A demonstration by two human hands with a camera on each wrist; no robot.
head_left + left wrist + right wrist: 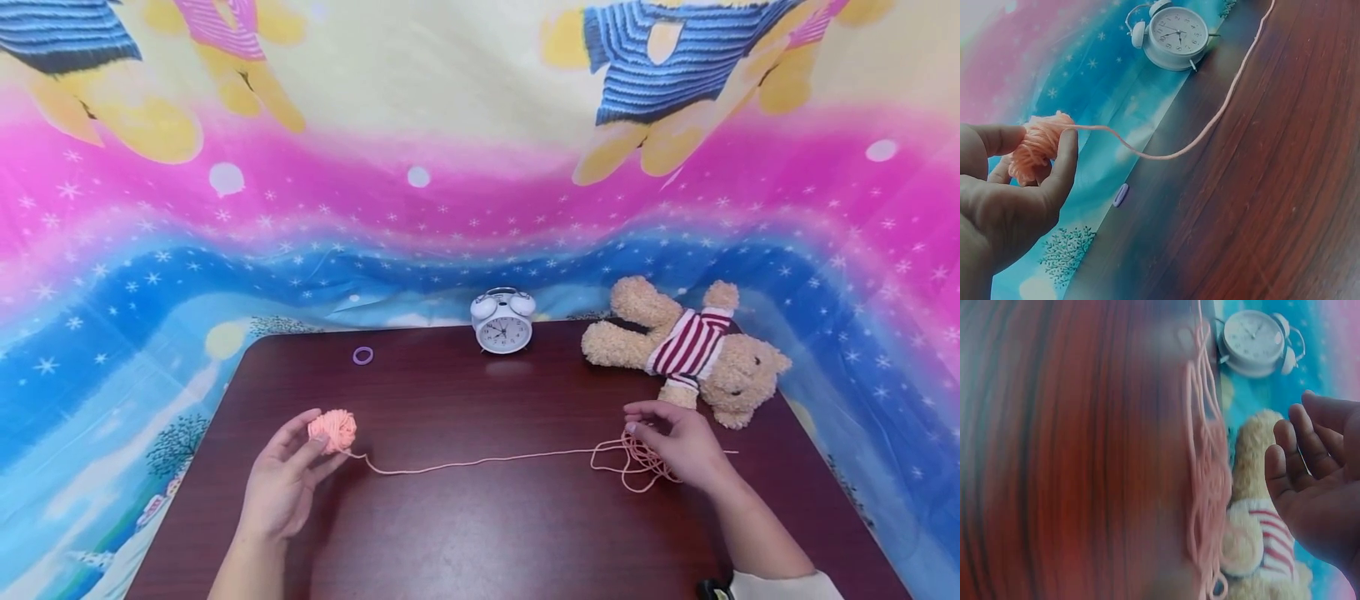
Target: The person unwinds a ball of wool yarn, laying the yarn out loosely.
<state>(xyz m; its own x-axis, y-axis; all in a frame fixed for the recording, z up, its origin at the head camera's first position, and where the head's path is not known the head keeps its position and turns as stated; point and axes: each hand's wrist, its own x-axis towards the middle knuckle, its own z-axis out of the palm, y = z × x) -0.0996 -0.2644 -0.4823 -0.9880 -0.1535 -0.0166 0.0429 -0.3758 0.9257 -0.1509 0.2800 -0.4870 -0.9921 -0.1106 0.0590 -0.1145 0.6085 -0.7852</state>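
A small peach ball of yarn (332, 430) is pinched between the thumb and fingers of my left hand (281, 487), raised over the table's left part. From the ball a single strand (480, 460) runs rightward across the table to a loose tangle of the same yarn (637, 467). Over that tangle hovers my right hand (686, 442), partly covering it in the head view. In the right wrist view the right hand's fingers (1300, 434) are loosely bent with nothing between them, and the tangle (1210, 481) lies apart from them on the tabletop.
A white twin-bell alarm clock (503, 322) stands at the table's back edge. Left of it lies a purple ring (363, 356). A teddy bear (686, 350) in a striped shirt lies at the back right. Printed cloth (420, 225) hangs behind the dark wooden table (450, 533).
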